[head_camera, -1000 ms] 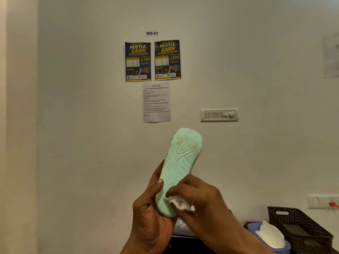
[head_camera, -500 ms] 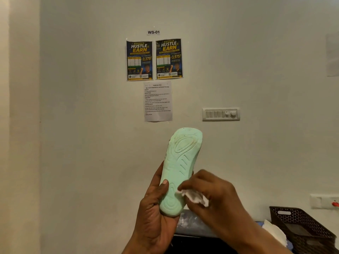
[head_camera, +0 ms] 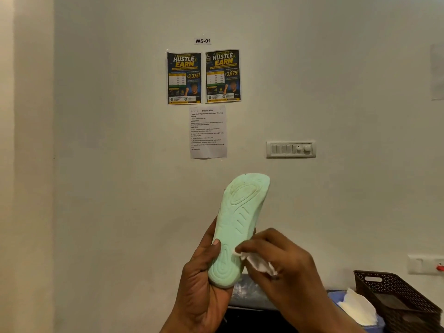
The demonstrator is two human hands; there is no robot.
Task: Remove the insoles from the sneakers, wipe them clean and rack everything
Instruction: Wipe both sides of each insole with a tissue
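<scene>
A mint-green insole [head_camera: 237,222] stands nearly upright in front of the wall, its ribbed underside facing me and its toe end up. My left hand [head_camera: 204,282] grips its heel end from the left, thumb pressed on the face. My right hand [head_camera: 283,265] pinches a small white wipe [head_camera: 254,261] against the insole's lower right edge. No sneakers or rack show in the head view.
A dark woven basket [head_camera: 394,299] sits at the lower right, with a blue tub [head_camera: 336,299] holding white tissues [head_camera: 355,308] beside it. A switch panel [head_camera: 291,149] and posters [head_camera: 203,77] hang on the wall. A dark surface lies below my hands.
The right hand with the wipe slid from the insole's lower middle out toward its right edge. The insole stayed almost still in the left hand.
</scene>
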